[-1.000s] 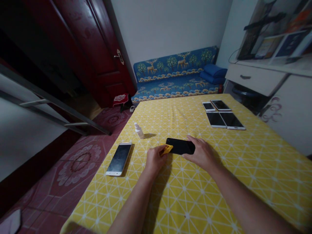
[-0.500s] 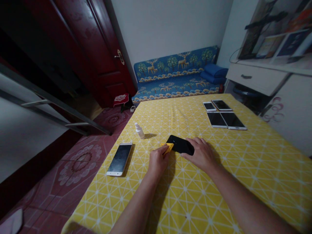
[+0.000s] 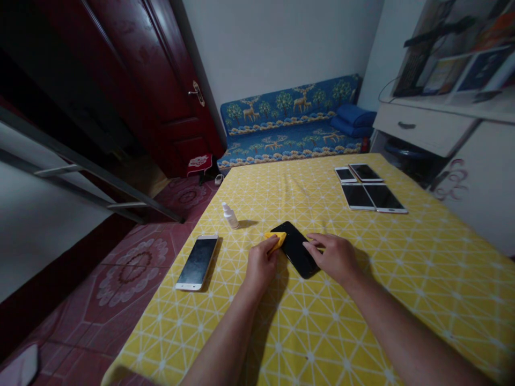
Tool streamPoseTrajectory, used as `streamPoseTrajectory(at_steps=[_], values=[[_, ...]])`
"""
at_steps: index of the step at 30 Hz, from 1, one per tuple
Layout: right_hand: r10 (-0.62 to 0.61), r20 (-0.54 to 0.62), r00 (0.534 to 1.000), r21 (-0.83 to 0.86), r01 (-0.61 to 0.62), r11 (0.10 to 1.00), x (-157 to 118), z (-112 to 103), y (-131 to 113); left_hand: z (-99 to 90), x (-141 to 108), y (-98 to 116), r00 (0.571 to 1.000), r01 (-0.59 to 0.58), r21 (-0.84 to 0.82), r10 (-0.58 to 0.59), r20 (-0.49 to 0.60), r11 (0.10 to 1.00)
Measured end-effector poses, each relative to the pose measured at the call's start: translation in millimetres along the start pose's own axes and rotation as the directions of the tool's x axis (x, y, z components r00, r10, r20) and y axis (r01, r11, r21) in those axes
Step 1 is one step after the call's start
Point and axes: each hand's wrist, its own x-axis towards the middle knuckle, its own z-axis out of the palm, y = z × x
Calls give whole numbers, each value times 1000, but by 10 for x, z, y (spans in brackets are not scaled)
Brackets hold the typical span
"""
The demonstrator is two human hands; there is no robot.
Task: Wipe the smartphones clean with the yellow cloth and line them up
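A black smartphone point(image 3: 296, 251) lies slanted on the yellow patterned tablecloth point(image 3: 306, 327), between my two hands. Pinched in my left hand point(image 3: 261, 264) is a folded yellow cloth point(image 3: 276, 240), which meets the phone's left edge near its far end. My right hand point(image 3: 335, 258) is at the phone's right side, its fingers apart and the fingertips close to or on the edge; whether they touch is hard to see. To the left, a white-framed smartphone point(image 3: 197, 262) rests screen up. Beyond it stands a small white spray bottle point(image 3: 230, 215).
Several phones point(image 3: 357, 197) lie grouped at the table's far right. A blue sofa point(image 3: 281, 126) stands behind the table, and a white desk point(image 3: 426, 128) is at the right. On the left are a metal ladder frame point(image 3: 88, 166) and a dark red door point(image 3: 161, 80).
The black phone has turned, its near end swinging toward me. My right hand has loosened from around that end, while my left hand stays nearly in place with the yellow cloth.
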Motion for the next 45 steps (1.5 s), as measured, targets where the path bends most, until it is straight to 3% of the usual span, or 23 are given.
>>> streamPoseTrajectory(at_steps=[10,19,23,27,34,42,45], values=[[-121,13,993,102,119,988,-21,-4,-25,-44,49,58,1000,21,-21,-21,6,1000],[-277,56,959,145,266,953,-46,-23,-66,-30,89,31,991,104,-248,-122,-60,963],[-232,101,967,156,215,964,-44,-44,-79,-28,95,-1,988,130,-309,-148,-36,942],[-138,248,959,136,107,985,-24,-164,-169,-28,92,-23,990,125,-302,-139,-26,945],[-98,502,860,-26,128,991,5,-422,-407,-40,96,-53,997,73,-209,-79,-21,975],[-94,544,834,-245,266,932,-71,-233,-571,-92,39,9,999,-47,33,47,7,998],[-37,557,830,-318,255,913,-72,-227,-662,-164,14,104,998,-9,92,4,63,996]])
